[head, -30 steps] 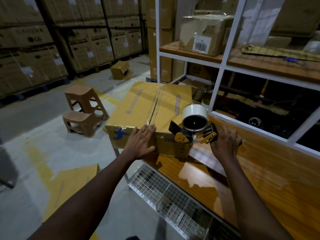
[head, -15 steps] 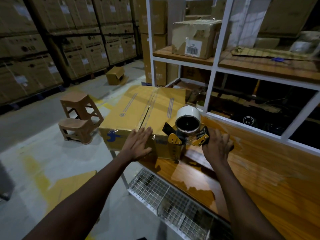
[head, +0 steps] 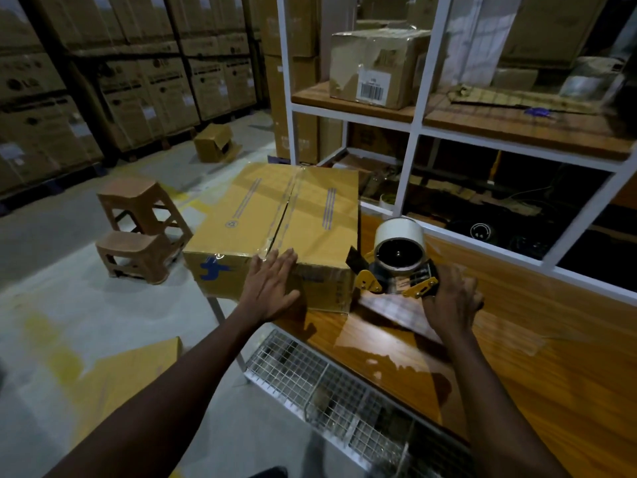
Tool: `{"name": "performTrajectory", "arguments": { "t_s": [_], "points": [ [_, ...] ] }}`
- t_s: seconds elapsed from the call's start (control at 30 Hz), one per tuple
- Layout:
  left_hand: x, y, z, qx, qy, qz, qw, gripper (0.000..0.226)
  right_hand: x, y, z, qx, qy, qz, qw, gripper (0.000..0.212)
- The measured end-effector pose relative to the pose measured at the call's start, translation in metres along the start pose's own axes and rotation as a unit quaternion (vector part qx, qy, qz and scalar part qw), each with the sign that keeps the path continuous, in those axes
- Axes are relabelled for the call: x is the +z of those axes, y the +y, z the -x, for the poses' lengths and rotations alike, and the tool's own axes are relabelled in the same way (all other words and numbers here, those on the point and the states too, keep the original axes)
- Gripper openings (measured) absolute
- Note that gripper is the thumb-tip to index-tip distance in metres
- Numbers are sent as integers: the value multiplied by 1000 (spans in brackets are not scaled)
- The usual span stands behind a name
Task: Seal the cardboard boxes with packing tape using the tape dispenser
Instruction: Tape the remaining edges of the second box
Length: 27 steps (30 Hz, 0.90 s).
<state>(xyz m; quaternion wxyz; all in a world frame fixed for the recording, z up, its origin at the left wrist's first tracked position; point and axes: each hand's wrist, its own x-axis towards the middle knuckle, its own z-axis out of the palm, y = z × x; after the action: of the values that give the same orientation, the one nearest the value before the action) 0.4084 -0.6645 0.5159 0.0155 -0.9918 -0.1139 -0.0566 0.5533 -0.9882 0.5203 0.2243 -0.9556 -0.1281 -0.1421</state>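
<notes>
A wall of stacked brown corrugated cartons [head: 120, 81] fills the upper left of the frame. At upper right stands a white square-tube metal rack [head: 351, 116] with wooden shelves, and a dented cardboard parcel with a barcode label [head: 375, 67] sits on one of them. A glossy orange-brown wooden table [head: 517, 357] runs across the lower right, with a silver wire-mesh tray [head: 327, 384] slung under its near edge.

The large rectangular yellow-brown cardboard box [head: 262, 215] lies on the table's left end at centre frame. Its flaps are closed, and shiny clear tape runs along the centre seam and over the near face. A flat cardboard sheet [head: 127, 370] lies on the concrete floor at lower left. Two moulded brown plastic stools, one taller [head: 138, 194] and one shorter [head: 134, 246], stand at mid left.

Just right of the box's near corner is the black-and-yellow tape dispenser [head: 396, 270], which carries a round white roll. The left hand [head: 272, 288] is spread flat with straight fingers against the box's near top edge at the seam. The right hand [head: 451, 301], slightly blurred, curls around the back of the tape dispenser and grips it.
</notes>
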Motion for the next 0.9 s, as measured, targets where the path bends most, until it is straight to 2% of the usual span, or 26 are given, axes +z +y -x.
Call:
{"name": "performTrajectory", "arguments": {
  "t_s": [0.07,0.27,0.43,0.57,0.9],
  "points": [
    [-4,12,-5,-12,-11,2,1000,94,3,-3,3,3,-10,-2,1000,49],
    [-8,49,-28,88,-47,-13,995,95,9,-3,4,17,-14,-1,1000,56],
    [-8,44,-24,94,-40,-11,995,95,6,11,0,42,2,-28,999,47],
    [-6,44,-25,88,-39,-11,995,96,0,36,7,54,17,-18,998,51],
    [-10,46,-23,100,-34,11,994,94,27,20,21,53,-46,73,995,52]
  ]
}}
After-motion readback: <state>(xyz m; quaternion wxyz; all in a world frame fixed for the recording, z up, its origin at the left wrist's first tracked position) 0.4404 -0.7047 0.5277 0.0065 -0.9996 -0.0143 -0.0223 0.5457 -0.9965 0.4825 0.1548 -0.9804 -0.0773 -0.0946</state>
